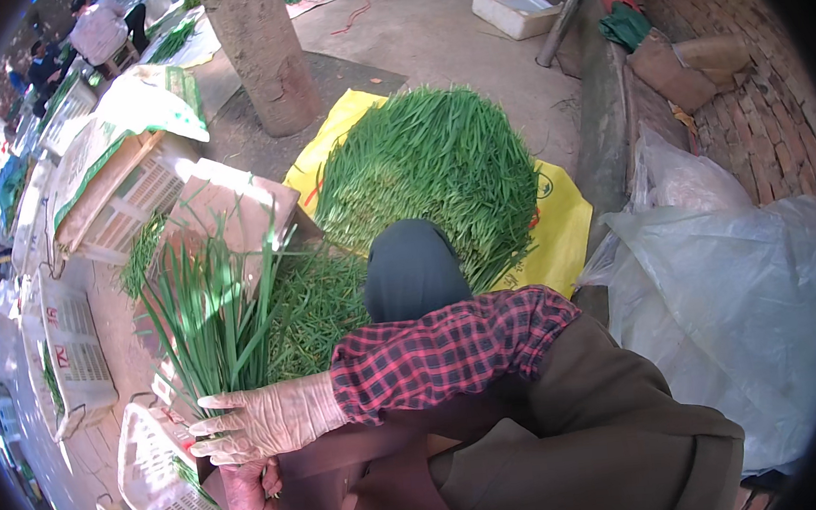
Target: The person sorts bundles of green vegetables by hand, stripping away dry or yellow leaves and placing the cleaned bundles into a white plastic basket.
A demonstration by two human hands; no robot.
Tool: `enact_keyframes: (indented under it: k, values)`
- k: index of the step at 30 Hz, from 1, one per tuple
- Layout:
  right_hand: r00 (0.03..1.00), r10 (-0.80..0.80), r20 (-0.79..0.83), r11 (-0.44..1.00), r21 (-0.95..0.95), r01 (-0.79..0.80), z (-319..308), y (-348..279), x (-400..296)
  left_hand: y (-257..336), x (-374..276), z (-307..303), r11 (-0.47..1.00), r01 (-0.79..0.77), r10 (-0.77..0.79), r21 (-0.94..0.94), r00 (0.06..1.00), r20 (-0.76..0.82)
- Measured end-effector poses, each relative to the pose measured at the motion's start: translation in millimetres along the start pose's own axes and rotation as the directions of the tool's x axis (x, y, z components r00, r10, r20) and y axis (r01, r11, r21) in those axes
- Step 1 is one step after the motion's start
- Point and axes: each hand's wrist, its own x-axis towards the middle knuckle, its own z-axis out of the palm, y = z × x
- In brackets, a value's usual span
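Observation:
My left hand (pixel 251 492), bare below a plaid cuff, is closed around the lower end of a bunch of garlic chives (pixel 215 320). The long green leaves stand up and fan out above it. My right hand (pixel 270 420), in a pale thin glove, lies across the stalks just above the left, its fingers straight and apart. Its palm side is hidden. Loose chive leaves and trimmings (pixel 319 309) are heaped beyond my right wrist. A big pile of chives (pixel 436 159) rests on a yellow woven sack (pixel 563 221) past my knee (pixel 415 269).
White plastic crates (pixel 74 346) line my left side, one crate (pixel 171 482) close by my left hand. A tree trunk (pixel 263 58) rises ahead. Plastic sheeting (pixel 730 330) lies on the right, below a foam box (pixel 515 15) and a metal pole (pixel 568 8). People (pixel 99 31) sit far left.

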Motion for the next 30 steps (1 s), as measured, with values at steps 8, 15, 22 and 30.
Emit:
enact_keyframes:
  k: [8,15,22,30]
  values:
    - [0.987,-0.153,-0.051,0.978,-0.148,0.144,-11.3,71.4,-13.4,51.8,19.4,46.9,0.890,0.009,-0.090,0.455,0.983,0.157]
    - [0.987,0.113,0.110,0.989,0.086,-0.123,-39.2,115.2,-73.6,88.0,56.1,90.9,0.888,-0.026,-0.160,0.459,0.919,0.362]
    - [0.245,0.950,0.192,-0.013,0.810,-0.586,-13.1,218.8,-202.7,113.7,118.1,95.8,0.953,-0.292,0.245,0.086,0.904,0.350]
    - [-0.666,0.744,0.051,-0.663,-0.068,-0.745,-41.9,351.5,-335.3,31.4,175.7,32.0,0.947,0.150,-0.204,0.283,0.963,0.174]
